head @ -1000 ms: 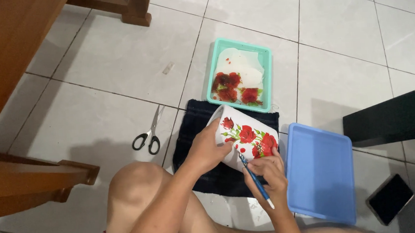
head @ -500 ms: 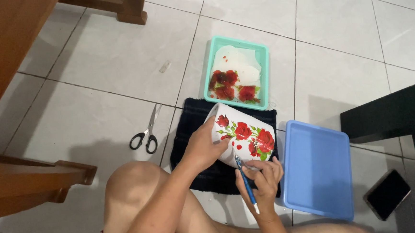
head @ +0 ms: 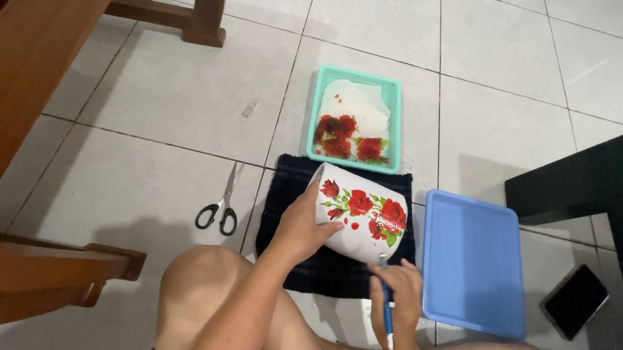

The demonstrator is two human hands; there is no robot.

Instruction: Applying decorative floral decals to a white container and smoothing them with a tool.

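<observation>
- The right hand [head: 398,292] is closing around a blue brush [head: 387,309], which has dropped from the rose decal to the pot's lower edge, so the work is shifting downward.
- The left hand [head: 301,224] is gripping the glossy white pot [head: 361,219], tilted over a dark cloth [head: 331,267].
- Cut rose paper is lying in the teal tray [head: 355,118].

White pot [head: 361,219], red roses; teal tray [head: 391,91]; blue lid [head: 471,259]; dark plaid cloth [head: 331,267]
</observation>
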